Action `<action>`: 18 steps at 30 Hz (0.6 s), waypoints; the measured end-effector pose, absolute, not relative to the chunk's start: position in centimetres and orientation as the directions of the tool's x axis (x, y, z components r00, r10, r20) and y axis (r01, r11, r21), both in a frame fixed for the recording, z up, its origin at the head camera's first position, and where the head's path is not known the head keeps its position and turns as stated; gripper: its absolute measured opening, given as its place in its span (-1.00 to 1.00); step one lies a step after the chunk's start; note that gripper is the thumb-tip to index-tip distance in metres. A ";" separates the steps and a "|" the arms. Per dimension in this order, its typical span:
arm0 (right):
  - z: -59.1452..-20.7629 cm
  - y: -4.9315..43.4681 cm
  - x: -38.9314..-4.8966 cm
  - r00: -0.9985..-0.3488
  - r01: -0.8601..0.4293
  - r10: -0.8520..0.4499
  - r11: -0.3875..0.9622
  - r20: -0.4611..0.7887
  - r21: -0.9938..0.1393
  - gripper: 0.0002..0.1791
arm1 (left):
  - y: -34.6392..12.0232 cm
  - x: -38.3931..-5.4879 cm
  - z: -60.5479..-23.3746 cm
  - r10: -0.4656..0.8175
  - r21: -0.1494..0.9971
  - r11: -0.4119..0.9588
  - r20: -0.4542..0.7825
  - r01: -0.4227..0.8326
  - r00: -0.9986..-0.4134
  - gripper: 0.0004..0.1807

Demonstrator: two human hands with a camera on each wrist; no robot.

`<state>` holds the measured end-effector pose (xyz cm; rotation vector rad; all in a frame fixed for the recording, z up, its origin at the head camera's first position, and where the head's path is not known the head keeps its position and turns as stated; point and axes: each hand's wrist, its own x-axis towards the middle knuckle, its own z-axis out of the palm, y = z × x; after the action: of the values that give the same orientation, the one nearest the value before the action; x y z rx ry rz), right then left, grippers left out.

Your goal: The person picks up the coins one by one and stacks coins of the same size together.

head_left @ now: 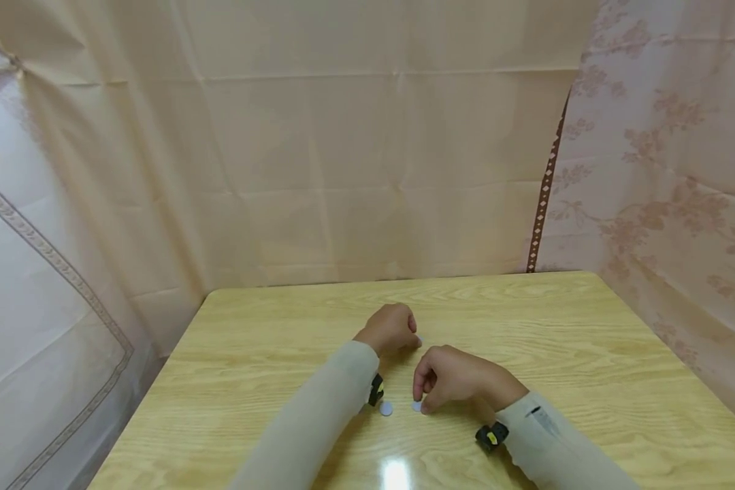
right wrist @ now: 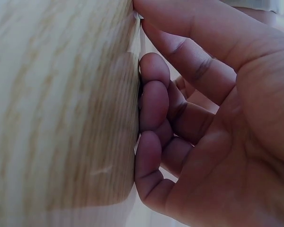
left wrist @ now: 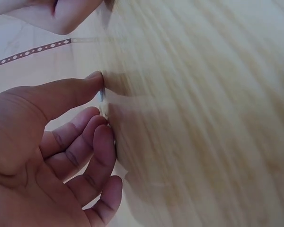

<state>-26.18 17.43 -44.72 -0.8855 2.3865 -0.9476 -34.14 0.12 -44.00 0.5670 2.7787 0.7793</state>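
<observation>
Three small flat white discs lie on the wooden table. My left hand (head_left: 393,328) reaches farther forward, thumb and fingers bent around the far disc (head_left: 420,340). In the left wrist view that disc (left wrist: 102,94) shows as a thin edge at the thumb tip, with the curled fingertips just below it on the tabletop. Nearer to me, my right hand (head_left: 453,376) pinches the second disc (head_left: 416,406) between thumb and forefinger at the table surface. Its other fingers (right wrist: 154,104) curl against the wood. The third disc (head_left: 386,408) lies untouched beside my left wrist.
The light wood table (head_left: 251,354) reaches back to a beige curtain (head_left: 367,170). A flower-patterned cloth (head_left: 667,190) hangs at the right and a whitish cloth (head_left: 30,306) at the left. Each wrist wears a black strap device; a bright light reflection (head_left: 395,473) lies near the front.
</observation>
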 end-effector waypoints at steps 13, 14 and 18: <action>-45.0 17.5 -26.2 -0.709 -0.395 -0.688 0.568 -0.153 -0.722 -0.85 | 0.7 -34.5 -44.1 0.398 0.465 0.827 -0.084 0.317 -0.914 -0.76; -45.0 17.5 -26.2 -0.709 -0.395 -0.689 0.567 -0.153 -0.723 -0.85 | 0.7 -34.5 -44.1 0.398 0.463 0.827 -0.082 0.319 -0.914 -0.74; -45.1 17.5 -26.2 -0.712 -0.390 -0.684 0.572 -0.157 -0.722 -0.85 | 0.4 -34.6 -44.2 0.402 0.472 0.822 -0.085 0.318 -0.912 -0.66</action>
<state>-26.18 17.53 -45.07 -0.8657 2.3844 -0.9471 -34.60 0.43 -44.21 0.5628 2.8242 0.6845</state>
